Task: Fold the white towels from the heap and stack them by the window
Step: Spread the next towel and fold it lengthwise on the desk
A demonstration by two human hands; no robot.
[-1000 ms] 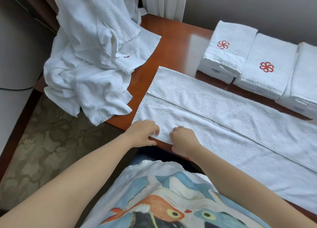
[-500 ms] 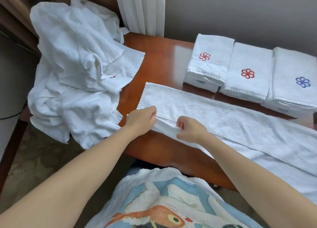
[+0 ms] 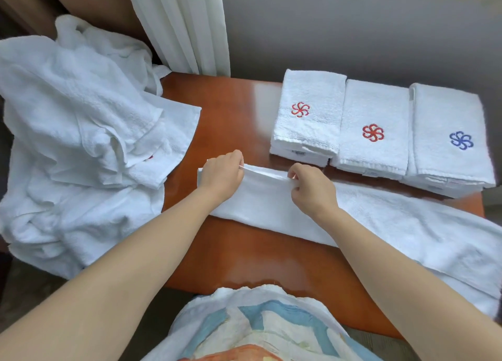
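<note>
A long white towel (image 3: 394,225) lies across the wooden table (image 3: 258,257), folded lengthwise into a narrow strip. My left hand (image 3: 221,174) pinches its folded upper edge near the left end. My right hand (image 3: 312,189) pinches the same edge a little to the right. A heap of loose white towels (image 3: 81,148) covers the table's left end and hangs over it. Three stacks of folded towels stand at the back right: one with a red emblem (image 3: 309,116), a second with a red emblem (image 3: 373,132) and one with a blue emblem (image 3: 451,140).
A white curtain (image 3: 187,26) hangs behind the table's far edge, with a grey wall (image 3: 353,26) to its right. My patterned shirt (image 3: 258,328) fills the bottom of the view. Bare table surface shows between the heap and the stacks.
Both hands lifted the towel's near long edge and carried it away from me onto the far edge, halving the towel's width. The view also tilted up toward the wall.
</note>
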